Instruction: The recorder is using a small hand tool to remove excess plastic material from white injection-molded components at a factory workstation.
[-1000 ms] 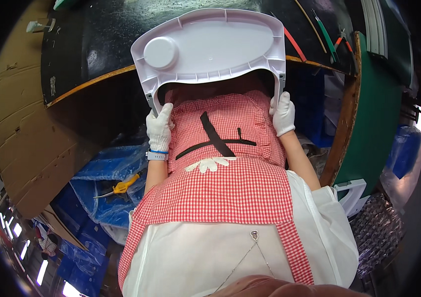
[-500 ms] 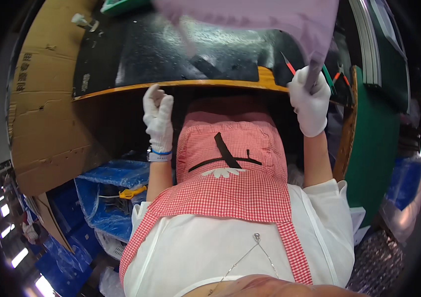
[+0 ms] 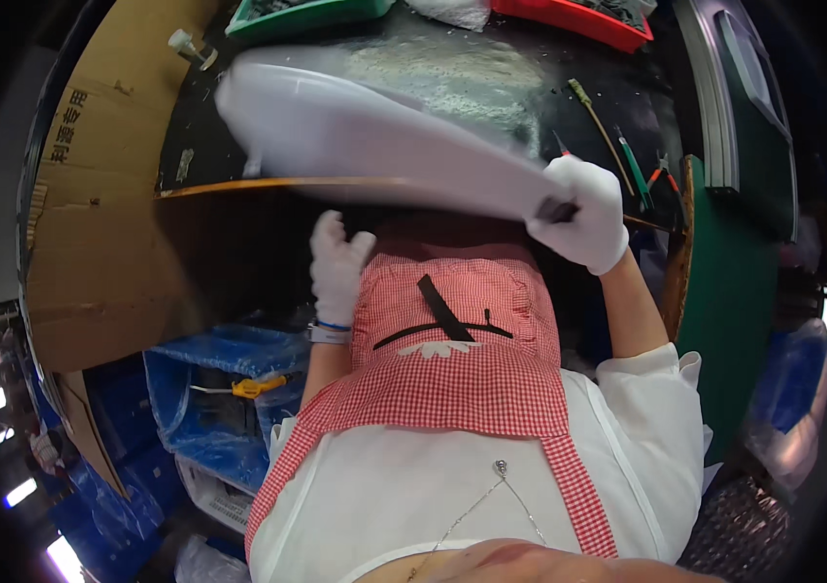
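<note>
My right hand (image 3: 590, 212), in a white glove, is closed round the narrow dark end of a broad, pale lilac, sheet-like piece (image 3: 365, 141). Motion smears the piece, so its exact kind cannot be made out. It stretches leftward from my fist, over the front edge of the black worktop (image 3: 578, 68). My left hand (image 3: 337, 267), also gloved in white, is empty, its fingers apart. It hovers just short of the worktop edge, beside the red checked apron (image 3: 462, 389).
Green tray (image 3: 311, 17) and red tray (image 3: 578, 21) with dark small parts stand at the back. A brush (image 3: 600, 121), green tweezers (image 3: 635, 173) and red-handled pliers (image 3: 664, 175) lie at right. Cardboard (image 3: 93, 233) walls the left; below is a blue-lined bin (image 3: 175, 389) with a yellow-handled tool (image 3: 258, 387).
The lilac piece has swung down and to the left, still in my right hand, which has shifted slightly left and lower. My left hand has moved down and rightward. More of the worktop's back shows.
</note>
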`<state>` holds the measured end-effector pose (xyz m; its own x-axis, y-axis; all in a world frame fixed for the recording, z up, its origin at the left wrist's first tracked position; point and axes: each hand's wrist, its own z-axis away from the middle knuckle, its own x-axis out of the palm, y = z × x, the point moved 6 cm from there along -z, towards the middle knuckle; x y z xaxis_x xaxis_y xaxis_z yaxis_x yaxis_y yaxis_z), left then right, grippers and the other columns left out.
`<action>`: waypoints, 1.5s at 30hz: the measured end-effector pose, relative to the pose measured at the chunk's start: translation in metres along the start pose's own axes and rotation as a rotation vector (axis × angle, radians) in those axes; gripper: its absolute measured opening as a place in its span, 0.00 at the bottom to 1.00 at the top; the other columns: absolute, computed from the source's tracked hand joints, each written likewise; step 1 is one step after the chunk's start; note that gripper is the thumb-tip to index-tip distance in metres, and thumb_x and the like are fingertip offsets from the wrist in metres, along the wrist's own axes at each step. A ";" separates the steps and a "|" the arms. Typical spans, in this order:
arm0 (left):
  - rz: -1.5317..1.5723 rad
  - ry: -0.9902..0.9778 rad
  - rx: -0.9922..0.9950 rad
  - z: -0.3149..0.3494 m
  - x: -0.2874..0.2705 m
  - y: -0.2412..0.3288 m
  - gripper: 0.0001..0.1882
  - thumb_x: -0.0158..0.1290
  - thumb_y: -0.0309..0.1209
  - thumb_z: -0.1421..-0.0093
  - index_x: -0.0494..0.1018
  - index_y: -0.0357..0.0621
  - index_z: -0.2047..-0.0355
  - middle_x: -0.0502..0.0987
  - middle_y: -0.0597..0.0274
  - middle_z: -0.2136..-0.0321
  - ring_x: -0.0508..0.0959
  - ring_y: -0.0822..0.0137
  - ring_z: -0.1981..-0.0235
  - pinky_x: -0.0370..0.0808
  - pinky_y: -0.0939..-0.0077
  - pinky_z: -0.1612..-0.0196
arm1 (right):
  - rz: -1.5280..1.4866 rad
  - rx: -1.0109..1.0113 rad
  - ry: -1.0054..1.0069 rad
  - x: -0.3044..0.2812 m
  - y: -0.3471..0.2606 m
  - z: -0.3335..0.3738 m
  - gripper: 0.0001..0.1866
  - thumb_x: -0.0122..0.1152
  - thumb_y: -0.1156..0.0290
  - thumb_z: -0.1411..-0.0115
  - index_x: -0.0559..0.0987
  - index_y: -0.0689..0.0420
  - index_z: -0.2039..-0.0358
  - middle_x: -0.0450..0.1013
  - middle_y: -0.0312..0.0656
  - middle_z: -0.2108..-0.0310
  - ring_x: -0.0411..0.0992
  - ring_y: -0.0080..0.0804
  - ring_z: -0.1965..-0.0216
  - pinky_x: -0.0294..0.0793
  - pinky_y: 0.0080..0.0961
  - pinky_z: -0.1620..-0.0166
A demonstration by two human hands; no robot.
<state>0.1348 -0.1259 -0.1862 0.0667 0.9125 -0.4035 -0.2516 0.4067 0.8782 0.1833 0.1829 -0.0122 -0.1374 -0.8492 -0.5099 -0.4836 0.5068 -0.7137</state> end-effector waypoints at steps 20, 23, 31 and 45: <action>-0.024 -1.292 1.020 0.146 0.203 0.169 0.33 0.61 0.32 0.42 0.65 0.38 0.38 0.79 0.56 0.60 0.80 0.65 0.61 0.77 0.71 0.55 | 0.393 1.473 1.441 -0.175 -0.141 0.483 0.17 0.53 0.52 0.33 0.74 0.54 0.63 0.67 0.33 0.81 0.65 0.20 0.86 0.62 0.21 0.85; -0.001 -1.411 0.661 0.142 0.226 0.144 0.26 0.55 0.31 0.36 0.66 0.39 0.39 0.77 0.61 0.60 0.76 0.71 0.60 0.74 0.77 0.53 | 0.436 1.585 1.683 -0.146 -0.229 0.609 0.17 0.55 0.54 0.35 0.75 0.56 0.65 0.66 0.33 0.83 0.64 0.21 0.87 0.61 0.22 0.86; -0.078 -1.403 0.536 0.118 0.236 0.085 0.24 0.55 0.36 0.35 0.69 0.39 0.42 0.79 0.57 0.60 0.78 0.68 0.57 0.73 0.75 0.50 | 0.429 1.706 2.080 -0.053 -0.299 0.761 0.17 0.55 0.56 0.36 0.71 0.55 0.74 0.66 0.38 0.84 0.64 0.31 0.90 0.60 0.29 0.88; 0.193 -1.343 0.170 0.088 0.235 0.036 0.23 0.52 0.34 0.32 0.67 0.33 0.42 0.75 0.61 0.62 0.74 0.73 0.64 0.75 0.78 0.56 | 0.328 1.857 2.065 -0.044 -0.295 0.801 0.17 0.57 0.56 0.36 0.72 0.57 0.74 0.66 0.40 0.84 0.63 0.33 0.91 0.60 0.32 0.88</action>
<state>0.2259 0.1073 -0.2267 0.9462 0.2545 0.2000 -0.2496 0.1806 0.9514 1.0245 0.1901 -0.1644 -0.5532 0.5600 -0.6167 0.1579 -0.6564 -0.7377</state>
